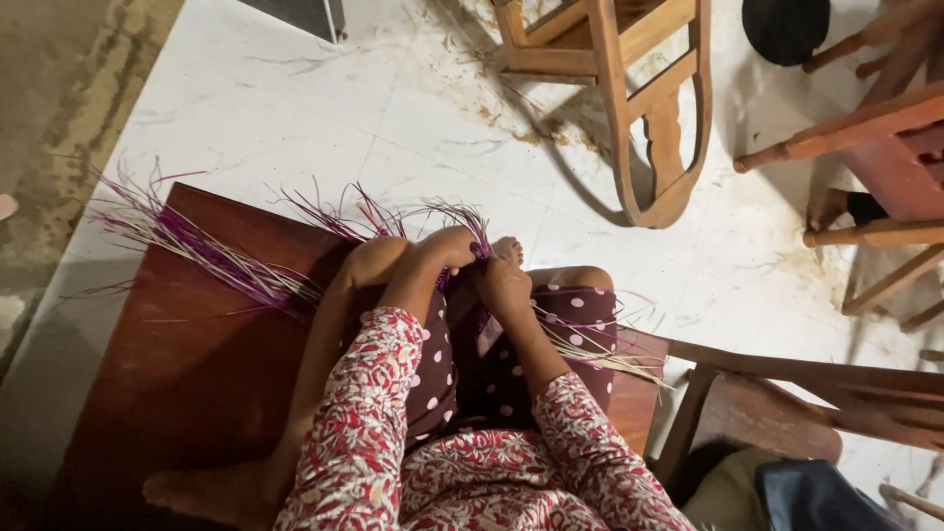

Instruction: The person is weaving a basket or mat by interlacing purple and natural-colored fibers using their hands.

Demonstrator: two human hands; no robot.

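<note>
Purple and pale straw-coloured strips fan out loose at the left of the frame, spread over the dark red-brown wooden platform where the person sits. From what I see, these ends are unworked: they splay free, tips pointing to the upper left, with their long axis running diagonally down toward the middle. At centre frame, my read is that the work sits where both hands meet, above the knees. The left hand has its fingers closed narrowly, pinching purple strands that arch up over it. The right hand is curled tight on the same bundle, touching the left. To the right, another loose spray of pale strips trails across the polka-dot skirt toward the lower right. I judge much remains loose on both sides.
</note>
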